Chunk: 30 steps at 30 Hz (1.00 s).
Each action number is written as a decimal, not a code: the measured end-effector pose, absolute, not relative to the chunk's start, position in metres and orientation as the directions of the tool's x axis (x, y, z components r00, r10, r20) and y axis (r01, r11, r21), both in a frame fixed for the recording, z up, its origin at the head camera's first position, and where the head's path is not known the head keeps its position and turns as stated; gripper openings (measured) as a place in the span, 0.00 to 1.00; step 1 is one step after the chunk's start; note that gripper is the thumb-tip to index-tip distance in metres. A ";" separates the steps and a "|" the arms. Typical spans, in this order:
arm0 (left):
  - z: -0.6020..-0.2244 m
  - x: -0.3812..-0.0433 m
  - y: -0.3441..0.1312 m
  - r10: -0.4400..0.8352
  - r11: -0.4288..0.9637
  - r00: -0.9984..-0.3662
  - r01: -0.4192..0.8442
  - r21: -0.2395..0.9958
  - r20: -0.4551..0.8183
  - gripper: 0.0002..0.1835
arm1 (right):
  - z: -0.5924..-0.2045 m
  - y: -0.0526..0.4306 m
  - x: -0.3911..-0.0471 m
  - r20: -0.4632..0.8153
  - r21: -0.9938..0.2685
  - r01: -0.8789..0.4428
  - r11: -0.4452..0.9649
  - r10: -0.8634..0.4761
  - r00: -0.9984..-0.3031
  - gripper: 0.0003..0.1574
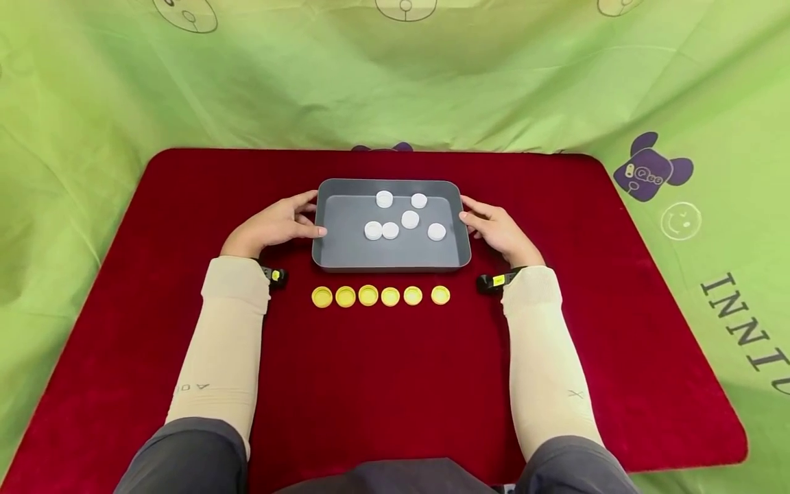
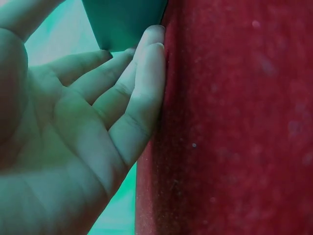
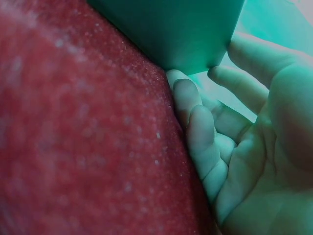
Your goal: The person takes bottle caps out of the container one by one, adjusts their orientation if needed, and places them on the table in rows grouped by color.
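Note:
A grey rectangular tray [image 1: 345, 243] with low walls sits on the red cloth. Several round white caps [image 1: 410, 219] lie scattered inside it, mostly toward its middle and right. At the tray's left end my left hand [image 1: 278, 223] grips the wall, thumb over the rim and fingers outside. My right hand [image 1: 498, 230] holds the opposite end, its thumb at the rim. Both wrist views show fingertips close against the tray's outer end, low by the cloth. In front of the tray, several yellow round caps [image 1: 368, 296] form a row, hollow side up.
The red cloth [image 1: 382, 384] covers a table with rounded corners. Green printed fabric [image 1: 345, 82] hangs behind it and along the sides. A black wrist camera [image 1: 276, 277] shows at my left cuff and another camera [image 1: 492, 283] at my right.

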<state>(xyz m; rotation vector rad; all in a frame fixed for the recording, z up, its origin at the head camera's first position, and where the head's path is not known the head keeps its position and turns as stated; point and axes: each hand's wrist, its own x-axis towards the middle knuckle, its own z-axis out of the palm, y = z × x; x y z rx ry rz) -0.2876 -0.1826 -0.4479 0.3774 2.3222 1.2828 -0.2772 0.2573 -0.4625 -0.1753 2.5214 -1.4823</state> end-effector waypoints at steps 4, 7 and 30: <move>-0.448 -0.288 -0.179 0.458 0.510 -0.854 0.025 0.860 -0.247 0.48 | -0.463 0.261 -0.275 -0.126 -0.868 0.010 0.496 -0.201 -0.971 0.32; -0.448 -0.288 -0.178 0.458 0.512 -0.854 0.025 0.858 -0.249 0.48 | -0.462 0.261 -0.275 -0.131 -0.867 0.013 0.498 -0.204 -0.970 0.32; -0.448 -0.290 -0.182 0.439 0.546 -0.858 0.017 0.838 -0.269 0.53 | -0.420 0.261 -0.305 -0.265 -0.566 -0.179 0.805 -0.383 -0.885 0.39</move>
